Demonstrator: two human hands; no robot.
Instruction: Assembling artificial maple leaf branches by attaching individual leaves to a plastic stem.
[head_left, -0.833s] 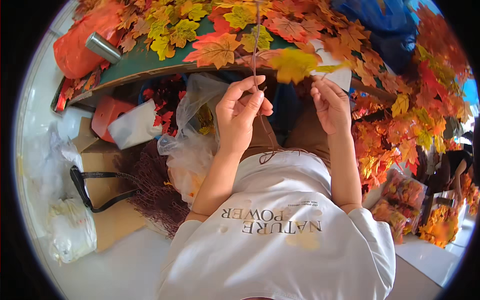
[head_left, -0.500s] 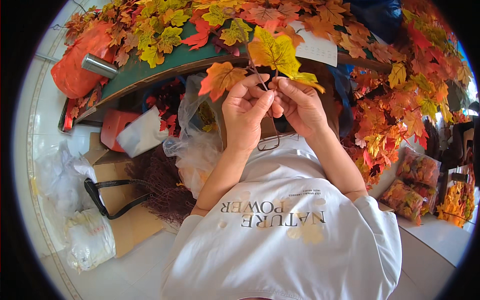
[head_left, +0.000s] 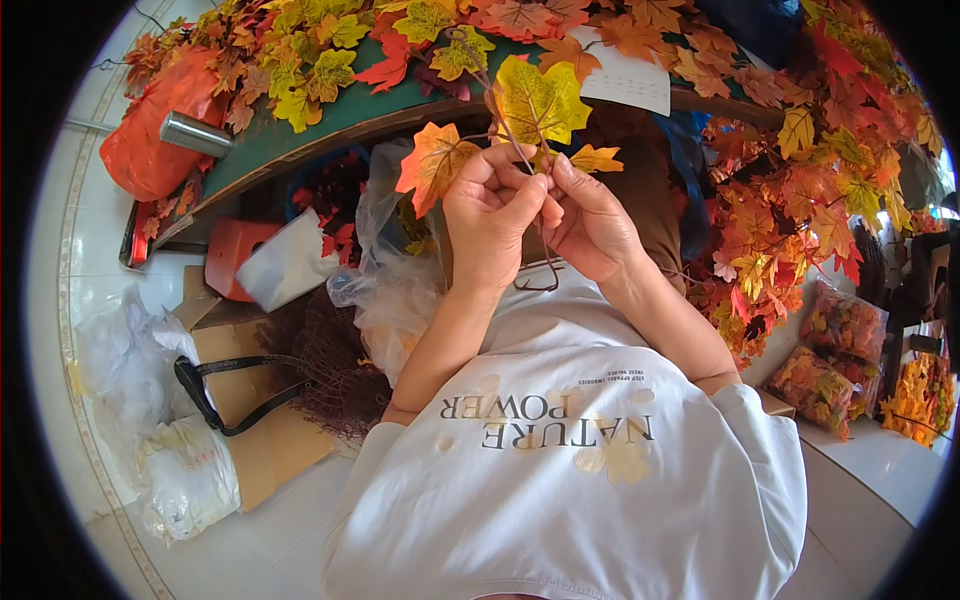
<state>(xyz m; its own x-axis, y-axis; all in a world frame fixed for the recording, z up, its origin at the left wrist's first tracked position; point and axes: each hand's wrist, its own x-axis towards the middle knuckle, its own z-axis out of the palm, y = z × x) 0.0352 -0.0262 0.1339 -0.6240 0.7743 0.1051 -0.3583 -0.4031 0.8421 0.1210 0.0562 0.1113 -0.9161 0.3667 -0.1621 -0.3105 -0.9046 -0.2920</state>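
The left hand's [head_left: 490, 215] thumb and index pinch the stem [head_left: 507, 128], its other fingers curled. The right hand's [head_left: 597, 222] thumb and index meet just beside them, near the base of the yellow leaf [head_left: 541, 100]; whether they grip it, I cannot tell. An orange leaf [head_left: 433, 165] sticks out left. The 2 wrists angle inward, forearms spreading back toward the shirt [head_left: 560, 480], below the table edge [head_left: 300, 151].

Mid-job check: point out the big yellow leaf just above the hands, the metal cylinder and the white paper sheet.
Big yellow leaf [head_left: 540, 100]: head view, middle of its blade.
Metal cylinder [head_left: 195, 134]: head view, middle of its side.
White paper sheet [head_left: 628, 82]: head view, its uncovered middle.
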